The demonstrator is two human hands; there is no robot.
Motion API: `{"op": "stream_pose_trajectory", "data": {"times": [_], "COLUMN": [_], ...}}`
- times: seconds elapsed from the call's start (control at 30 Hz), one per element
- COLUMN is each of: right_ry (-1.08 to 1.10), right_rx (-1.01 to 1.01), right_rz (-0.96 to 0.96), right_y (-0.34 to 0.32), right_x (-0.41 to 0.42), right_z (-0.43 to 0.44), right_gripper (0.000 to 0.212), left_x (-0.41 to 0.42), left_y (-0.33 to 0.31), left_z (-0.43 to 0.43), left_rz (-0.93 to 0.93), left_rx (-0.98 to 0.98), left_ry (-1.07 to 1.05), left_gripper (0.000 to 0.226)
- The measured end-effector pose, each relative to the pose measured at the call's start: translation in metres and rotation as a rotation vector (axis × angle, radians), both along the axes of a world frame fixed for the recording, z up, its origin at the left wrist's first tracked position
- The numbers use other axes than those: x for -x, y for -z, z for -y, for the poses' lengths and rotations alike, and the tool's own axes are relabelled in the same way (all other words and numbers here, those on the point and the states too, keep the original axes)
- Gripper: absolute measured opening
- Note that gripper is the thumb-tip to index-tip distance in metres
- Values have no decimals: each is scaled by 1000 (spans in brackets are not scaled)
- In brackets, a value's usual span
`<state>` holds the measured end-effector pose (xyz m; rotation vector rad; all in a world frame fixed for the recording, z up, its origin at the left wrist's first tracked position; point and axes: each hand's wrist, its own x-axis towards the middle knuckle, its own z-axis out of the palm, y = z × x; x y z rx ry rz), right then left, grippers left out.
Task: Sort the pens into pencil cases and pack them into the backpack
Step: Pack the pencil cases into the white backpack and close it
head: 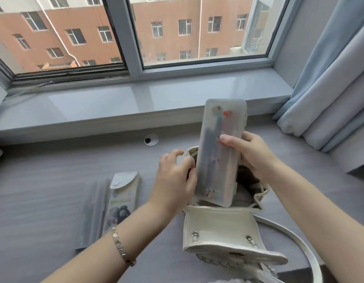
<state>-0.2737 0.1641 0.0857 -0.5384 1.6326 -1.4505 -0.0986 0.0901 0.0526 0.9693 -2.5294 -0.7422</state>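
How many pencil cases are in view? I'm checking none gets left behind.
2: a clear pencil case held over the backpack by both hands, and a printed pouch lying on the desk left of it. Others may be inside.

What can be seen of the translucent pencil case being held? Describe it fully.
The translucent pencil case is a long, frosted plastic box, shut, with pens showing dimly inside, one with a red end. It stands nearly upright, its lower end dipped into the open mouth of the white backpack. The right hand grips its right edge; the left hand touches its left side.
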Motion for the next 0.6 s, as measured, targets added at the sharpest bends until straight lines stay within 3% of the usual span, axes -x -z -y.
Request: {"op": "stream_pose_trajectory", "data": {"times": [0.07,0.13,0.27,0.43,0.6], "right_ry": [14,-80,-384,-586,-860], "right_rx": [78,79,-166,-468,-834], "right_rz": [-269,-545,-1014,-1259,-1441], "right_y": [-2,0,20,25,56], "right_x": [-2,-7,-16,-21,-47], "right_z": [-10,-21,-34,-30,9], "right_gripper": [19,30,37,36,39], "left_x": [1,3,10,2,8], "left_y": [11,14,21,23,21], "left_z": [6,9,16,30,14], "left_rz": [136,191,149,24,-36], "left_rx": [-74,-174,-376,-473,-437], "left_ry": [36,23,65,40,111], "left_gripper": [19,30,58,69,77]}}
